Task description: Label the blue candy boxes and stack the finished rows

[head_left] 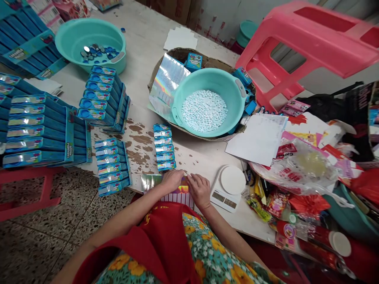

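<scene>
A worn white table (pixel 154 43) fills the middle of the frame. A pink plastic stool (pixel 299 47) rests tipped on it at upper right. At left, stacks of blue cartons (pixel 44 130) lie flat in tidy rows, apparently so that they stay sorted. A teal basin (pixel 89 37) at upper left holds small shiny blue and silver pieces. A second teal basin (pixel 211 100) near the centre sits in a shallow brown tray and holds a heap of small white candies (pixel 204 110), within arm's reach of the person. A jumble of bright wrappers and plastic bags (pixel 299 169) crowds the right side. Just right of the hands stands a small white kitchen scale (pixel 227 187), its round pan bare.

A short column of little blue boxes (pixel 164 148) runs down toward the person, ending just above the hands. At the table's near edge, lower centre, lies a holographic foil sheet (pixel 154 182). The left hand (pixel 171 180) lies flat, palm down, on it, seemingly pinning it. The right hand (pixel 199 191) rests just beside, fingers bent down onto the same sheet's edge; whether it pinches anything cannot be told.
</scene>
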Demonstrator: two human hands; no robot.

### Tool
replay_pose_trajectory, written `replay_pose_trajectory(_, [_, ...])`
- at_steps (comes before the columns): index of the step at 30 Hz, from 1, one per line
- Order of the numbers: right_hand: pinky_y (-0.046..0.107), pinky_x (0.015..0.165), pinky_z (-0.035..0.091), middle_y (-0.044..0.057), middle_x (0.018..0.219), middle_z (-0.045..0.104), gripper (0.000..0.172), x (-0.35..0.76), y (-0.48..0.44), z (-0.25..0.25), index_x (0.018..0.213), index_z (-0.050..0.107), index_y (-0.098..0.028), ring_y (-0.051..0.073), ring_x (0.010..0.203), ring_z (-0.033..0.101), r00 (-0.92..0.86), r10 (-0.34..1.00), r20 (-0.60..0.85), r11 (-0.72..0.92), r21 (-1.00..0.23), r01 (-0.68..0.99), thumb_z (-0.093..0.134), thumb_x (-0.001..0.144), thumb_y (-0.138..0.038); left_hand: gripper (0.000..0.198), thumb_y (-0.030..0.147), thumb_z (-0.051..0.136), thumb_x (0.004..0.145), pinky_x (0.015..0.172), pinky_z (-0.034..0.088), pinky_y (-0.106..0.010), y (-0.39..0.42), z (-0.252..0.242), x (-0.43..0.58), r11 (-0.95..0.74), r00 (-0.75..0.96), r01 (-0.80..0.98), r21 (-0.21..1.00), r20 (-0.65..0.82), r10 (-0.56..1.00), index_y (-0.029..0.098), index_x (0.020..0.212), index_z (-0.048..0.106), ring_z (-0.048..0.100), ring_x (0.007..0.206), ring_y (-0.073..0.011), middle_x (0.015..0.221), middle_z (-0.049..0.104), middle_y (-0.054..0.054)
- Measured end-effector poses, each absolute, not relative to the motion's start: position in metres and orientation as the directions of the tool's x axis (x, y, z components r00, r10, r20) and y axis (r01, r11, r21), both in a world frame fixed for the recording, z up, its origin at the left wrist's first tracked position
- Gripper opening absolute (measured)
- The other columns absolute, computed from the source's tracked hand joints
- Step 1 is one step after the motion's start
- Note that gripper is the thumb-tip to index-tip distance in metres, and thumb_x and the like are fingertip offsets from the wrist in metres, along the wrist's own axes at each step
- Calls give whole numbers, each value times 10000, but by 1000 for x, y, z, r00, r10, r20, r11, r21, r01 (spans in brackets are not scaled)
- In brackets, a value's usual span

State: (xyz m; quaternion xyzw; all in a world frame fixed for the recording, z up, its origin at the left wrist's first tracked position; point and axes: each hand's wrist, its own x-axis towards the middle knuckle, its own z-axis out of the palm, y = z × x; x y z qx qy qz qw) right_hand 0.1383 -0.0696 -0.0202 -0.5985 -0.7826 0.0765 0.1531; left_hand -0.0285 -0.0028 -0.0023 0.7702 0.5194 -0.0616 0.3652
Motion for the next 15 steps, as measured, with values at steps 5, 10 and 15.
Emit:
replay_pose_trajectory(5, [423,907,341,47,1268,552,393,141,-72,-25,1248,501,-305,265,1157,456,-299,949,97,313,-248,917,495,869,-198,245,295,367,877,684,403,-287,0,-6,-30,-169,475,818,550,-478,739,188,901,586,593,837,-217,859,651,-100])
replay_pose_trajectory(10, [414,909,365,58,1187,598,318,139,-75,-19,1174,561,-282,249,1132,476,-297,949,106,315,-298,901,502,868,-218,284,293,339,884,656,397,-271,3,-7,-31,-124,467,799,589,-477,745,189,867,602,593,798,-203,838,654,-88])
replay_pose_trajectory(15, [408,902,396,89,1182,584,232,143,-70,-12,1070,604,-234,238,1098,494,-244,962,121,272,-368,889,514,860,-273,279,295,349,881,628,390,-263,4,-7,-30,-95,462,784,614,-474,750,182,854,602,586,762,-194,808,649,-78])
